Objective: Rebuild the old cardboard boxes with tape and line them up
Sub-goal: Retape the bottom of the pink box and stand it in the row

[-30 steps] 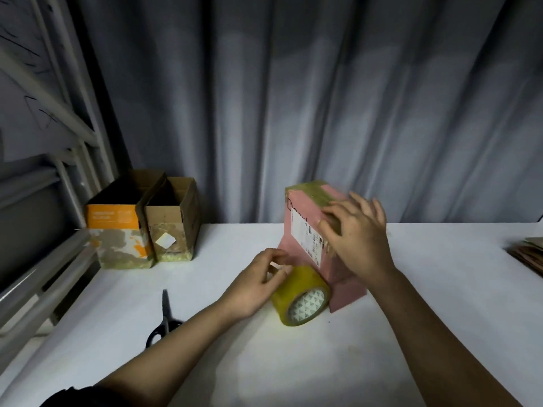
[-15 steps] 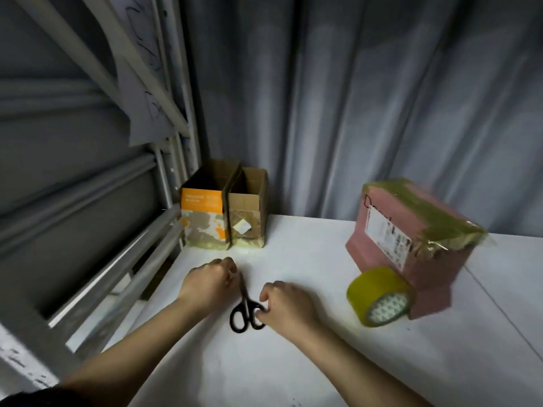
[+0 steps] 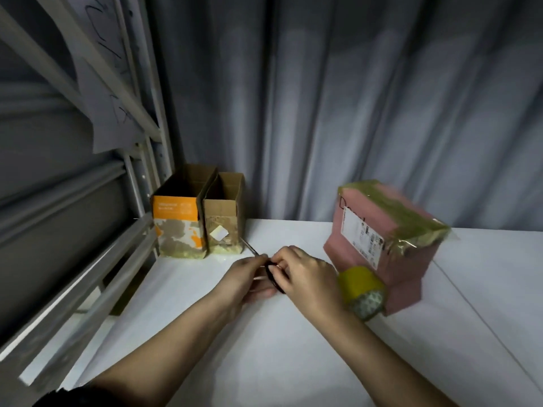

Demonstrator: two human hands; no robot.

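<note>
Both hands now grip the scissors (image 3: pixel 266 267) — right hand (image 3: pixel 308 277) curled on the dark handles, left hand (image 3: pixel 245 274) pinching near the blades — lifted off the table (image 3: pixel 264 348) where they lay half a second ago. At three o'clock, the tape roll (image 3: pixel 363 290) touches the pink box (image 3: pixel 390 230); cutting its tape likely follows. Two finished boxes (image 3: pixel 199 221) stand at eleven o'clock.

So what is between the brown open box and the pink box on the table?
In the head view, both hands, left and right, hold the scissors between the brown box and pink box, nearer the camera.
</note>
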